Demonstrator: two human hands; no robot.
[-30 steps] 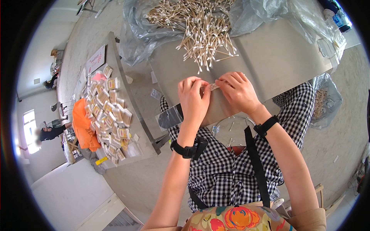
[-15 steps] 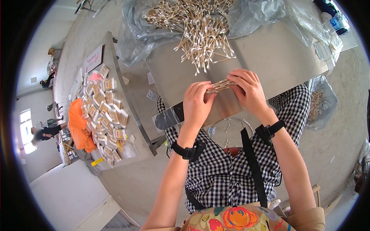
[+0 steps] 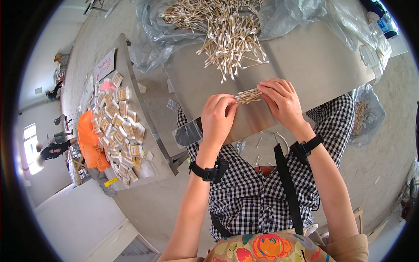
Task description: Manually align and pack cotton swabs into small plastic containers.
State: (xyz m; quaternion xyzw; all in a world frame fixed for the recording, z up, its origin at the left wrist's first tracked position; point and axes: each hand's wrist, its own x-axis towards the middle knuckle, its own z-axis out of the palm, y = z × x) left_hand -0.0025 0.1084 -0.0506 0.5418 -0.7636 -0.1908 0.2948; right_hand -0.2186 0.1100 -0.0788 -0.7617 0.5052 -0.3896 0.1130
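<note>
Between my two hands lies a small bundle of cotton swabs point(image 3: 248, 96), wooden sticks with white tips, held roughly level above the near part of the metal table point(image 3: 314, 61). My left hand point(image 3: 218, 115) pinches the bundle's left end with thumb and fingers. At the other end, the fingers of my right hand point(image 3: 281, 100) close over the swabs, thumb below. Just beyond my hands a large loose heap of cotton swabs point(image 3: 231, 39) spills toward me out of a clear plastic bag point(image 3: 150, 48).
To the left, a second table point(image 3: 150, 131) carries a pile of small clear packs of swabs point(image 3: 118, 131) beside an orange bag point(image 3: 89, 139). Another plastic bag with swabs point(image 3: 364, 115) stands right of my leg. A distant person point(image 3: 54, 150) is at far left.
My left hand has shifted slightly left and down, its fingers now pinching only the bundle's end, so more of the swabs shows. The right hand stays nearly in place.
</note>
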